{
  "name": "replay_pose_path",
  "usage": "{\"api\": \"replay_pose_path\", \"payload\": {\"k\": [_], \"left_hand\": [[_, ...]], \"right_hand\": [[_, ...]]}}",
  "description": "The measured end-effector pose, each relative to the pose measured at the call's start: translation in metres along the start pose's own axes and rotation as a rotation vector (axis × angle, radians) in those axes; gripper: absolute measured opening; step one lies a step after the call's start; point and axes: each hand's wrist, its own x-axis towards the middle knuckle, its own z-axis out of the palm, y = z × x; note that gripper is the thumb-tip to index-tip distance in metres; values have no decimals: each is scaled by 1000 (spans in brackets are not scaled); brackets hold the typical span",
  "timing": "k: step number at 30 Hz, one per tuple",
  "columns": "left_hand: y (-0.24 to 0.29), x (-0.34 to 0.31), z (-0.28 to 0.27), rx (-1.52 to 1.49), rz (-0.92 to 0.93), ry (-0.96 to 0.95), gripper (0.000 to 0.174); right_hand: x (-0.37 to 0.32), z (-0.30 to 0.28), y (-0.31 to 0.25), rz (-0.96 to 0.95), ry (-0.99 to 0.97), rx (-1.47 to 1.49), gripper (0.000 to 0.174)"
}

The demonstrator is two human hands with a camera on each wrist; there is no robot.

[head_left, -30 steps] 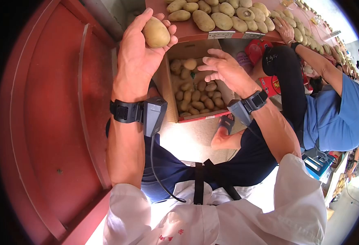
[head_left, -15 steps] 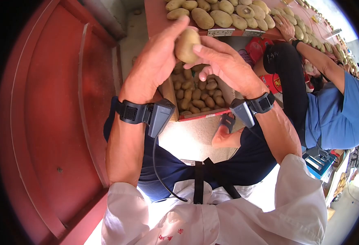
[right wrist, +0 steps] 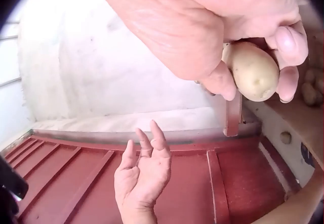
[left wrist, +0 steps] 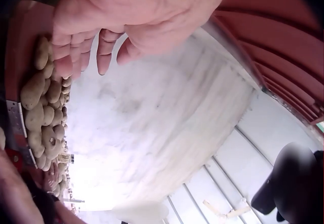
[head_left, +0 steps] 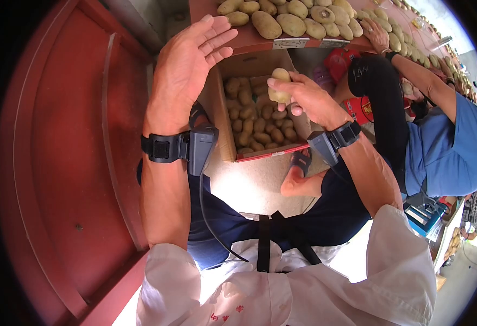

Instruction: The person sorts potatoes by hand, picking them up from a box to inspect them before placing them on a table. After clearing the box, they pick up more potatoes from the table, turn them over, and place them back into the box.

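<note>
A pale yellow potato [head_left: 280,87] is pinched between the thumb and fingers of my right hand [head_left: 312,100], above the cardboard box [head_left: 227,130]. Up close in the right wrist view, the potato [right wrist: 255,72] shows its rounded end between the fingertips of the right hand [right wrist: 212,21]. My left hand [head_left: 184,65] is raised, palm up and fingers extended, at the box's left, holding nothing. Its bare palm [right wrist: 144,178] also shows in the right wrist view. In the left wrist view the left hand [left wrist: 131,16] has nothing between its fingers. Many potatoes [head_left: 260,126] lie inside the box.
Rows of potatoes [head_left: 291,25] cover the red table [head_left: 249,41] beyond the box. On the left stands a red panelled surface [head_left: 59,163]. A person in a blue shirt [head_left: 445,146] sits at the right, one hand on the table's potatoes. A sandalled foot [head_left: 301,161] is beside the box.
The potato has passed from my left hand to my right. The two hands met, then parted, the left moving back left and the right moving right with the potato.
</note>
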Motion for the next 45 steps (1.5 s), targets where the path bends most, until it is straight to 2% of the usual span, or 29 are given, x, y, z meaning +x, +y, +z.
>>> {"api": "replay_pose_path", "payload": {"k": [6,9,10,12,14,18,21,26,27,31,39,42,45], "left_hand": [[5,-4,-6,-80,-10,33,44],[10,-2,-9,-107,-15,35,43],[12,-4,-9,-124,-10,44,41],[16,-4,-9,-154,3,62,40],[21,-6,-6,-193,34,102,37],[25,-6,-13,-337,93,105,35],[30,-9,-6,-424,146,210,34],[34,-10,6,-639,173,191,32],[35,-9,8,-682,173,190,31],[36,-6,6,-786,249,156,28],[41,-7,4,-847,309,156,27],[39,-7,6,-824,293,189,26],[41,-10,8,-800,293,196,26]], "right_hand": [[16,-18,31,63,48,88,42],[27,-29,39,30,93,139,39],[35,-38,50,30,77,166,42],[41,-39,56,84,242,158,52],[39,-39,55,52,271,144,59],[36,-33,38,-22,257,36,66],[31,-28,13,-144,243,55,61],[21,-19,-32,-303,263,116,55],[18,-20,-43,-348,273,159,59],[24,-47,-71,-459,373,159,57],[58,-91,-122,-516,545,-191,49],[93,-90,-138,-539,533,-455,48],[128,-88,-145,-610,653,-865,49]]}}
